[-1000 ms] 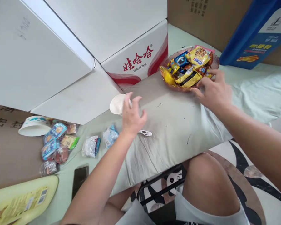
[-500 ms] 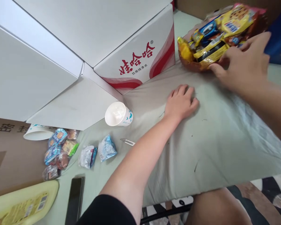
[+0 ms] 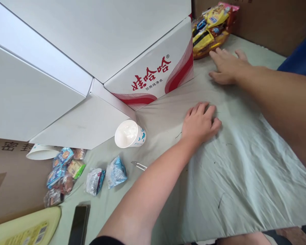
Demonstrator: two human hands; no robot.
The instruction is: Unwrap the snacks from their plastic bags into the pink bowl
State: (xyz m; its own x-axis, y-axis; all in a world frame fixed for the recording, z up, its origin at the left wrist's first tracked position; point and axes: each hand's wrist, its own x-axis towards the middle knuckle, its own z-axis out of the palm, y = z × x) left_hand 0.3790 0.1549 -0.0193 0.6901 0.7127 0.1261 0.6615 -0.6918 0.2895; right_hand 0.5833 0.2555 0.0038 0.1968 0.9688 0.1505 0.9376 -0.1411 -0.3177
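Observation:
My left hand (image 3: 201, 123) rests palm down on the pale green cloth (image 3: 244, 183), with its fingers apart and nothing in them. Farther back, my right hand (image 3: 225, 66) reaches in from the right, fingers spread and no object in its grasp. Just beyond its fingertips sits a shiny amber-brown bowl (image 3: 214, 45) heaped with wrapped snacks (image 3: 203, 40), mostly yellow and blue packets. Whether a fingertip still touches the bowl's rim I cannot tell. The bowl's left side is hidden behind a white carton (image 3: 153, 71) with red lettering.
A white paper cup (image 3: 129, 134) stands by the carton, and a small craft knife (image 3: 139, 165) lies near my left forearm. To the left are two snack packets (image 3: 116, 173), a pile of wrapped snacks (image 3: 62, 172), another paper cup (image 3: 42, 152), a phone (image 3: 79, 224) and a yellow bottle (image 3: 40, 224).
The bowl of snacks has moved back and left, partly behind the carton. My right hand has come off its rim and opened. My left hand stays on the cloth.

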